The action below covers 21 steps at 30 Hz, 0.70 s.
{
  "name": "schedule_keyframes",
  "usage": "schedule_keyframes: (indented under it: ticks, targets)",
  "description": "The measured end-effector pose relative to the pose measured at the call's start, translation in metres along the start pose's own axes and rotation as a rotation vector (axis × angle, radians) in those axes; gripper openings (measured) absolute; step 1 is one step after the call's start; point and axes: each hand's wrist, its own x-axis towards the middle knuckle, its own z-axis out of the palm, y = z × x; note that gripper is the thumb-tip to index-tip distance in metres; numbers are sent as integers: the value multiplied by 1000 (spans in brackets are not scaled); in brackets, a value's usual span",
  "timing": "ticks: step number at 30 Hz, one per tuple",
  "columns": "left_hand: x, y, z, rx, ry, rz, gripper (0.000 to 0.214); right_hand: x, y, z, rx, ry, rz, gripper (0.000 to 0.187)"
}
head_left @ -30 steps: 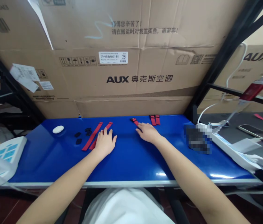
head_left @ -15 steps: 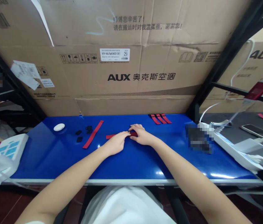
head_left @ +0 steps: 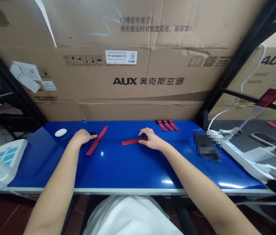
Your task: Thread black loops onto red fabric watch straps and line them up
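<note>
Cardboard boxes point(head_left: 138, 81) back a blue desk point(head_left: 128, 169). The right hand point(head_left: 154, 141) lays loosely spread fingertips on the right end of a red strap point(head_left: 131, 142), whose length runs leftward from it. The left hand point(head_left: 80, 137) curls over small black parts point(head_left: 93, 133), its grip hidden, just beside a second strap point(head_left: 97, 140) lying diagonally.

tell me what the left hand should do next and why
Probably pinch the black piece by the left hand and bring it to the middle red strap, since the right hand rests on that strap's end on the table.
</note>
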Motion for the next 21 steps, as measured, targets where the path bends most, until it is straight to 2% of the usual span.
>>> schedule_keyframes:
  ticks: [2, 5, 9, 13, 15, 18, 21]
  targets:
    - [-1, -2, 5, -53, -15, 0, 41, 4, -14, 15, 18, 5, -51, 30]
    - [4, -5, 11, -101, 12, -12, 37, 7, -26, 28, 8, -26, -51, 22]
    - [12, -3, 13, -175, 27, -32, 28, 6, -26, 26, 71, -34, -46, 16]
    - [11, 19, 19, -412, -13, 31, 23, 3, -26, 17, 284, -50, -25, 7]
    - [4, 35, 25, -681, -140, 108, 25, 3, -29, 14, 352, -42, -34, 7]
    - [-10, 56, 35, -1051, -421, 189, 31, 3, -34, 12, 451, -75, 16, 15]
    - [-25, 71, 44, -1140, -610, 200, 32, 3, -36, 12, 633, -148, 102, 19]
